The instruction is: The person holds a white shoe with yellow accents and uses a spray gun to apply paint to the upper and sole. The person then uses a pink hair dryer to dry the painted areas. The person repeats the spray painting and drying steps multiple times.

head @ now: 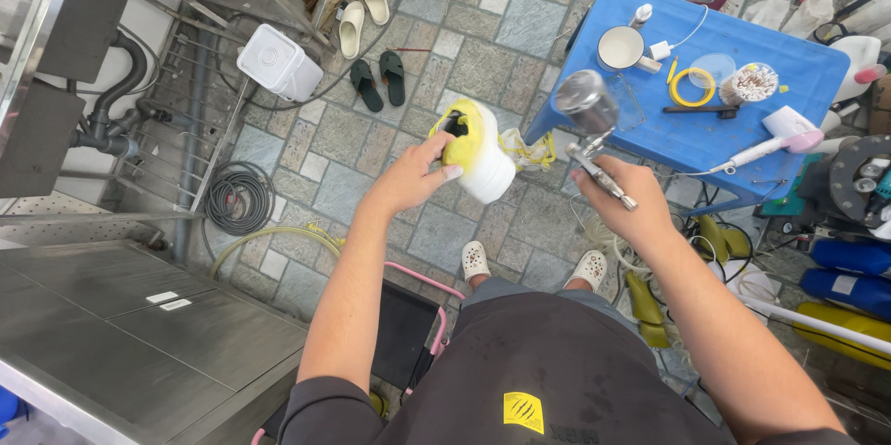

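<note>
My left hand [413,176] grips a shoe with a yellow upper and thick white sole [475,159], held out over the stone floor. My right hand [624,206] holds a silver airbrush [594,134] with a round metal cup on top; its nozzle end points up toward the shoe, a short gap apart. Both arms reach forward from my dark shirt. My feet in white clogs [475,261] show below the hands.
A blue plastic table [807,64] stands ahead right with a white mug [620,48], yellow tape ring, cotton swabs and a white-pink tool. A steel counter [111,324] lies at left, a coiled hose [238,196], white bucket and sandals beyond. Bottles and cables crowd the right.
</note>
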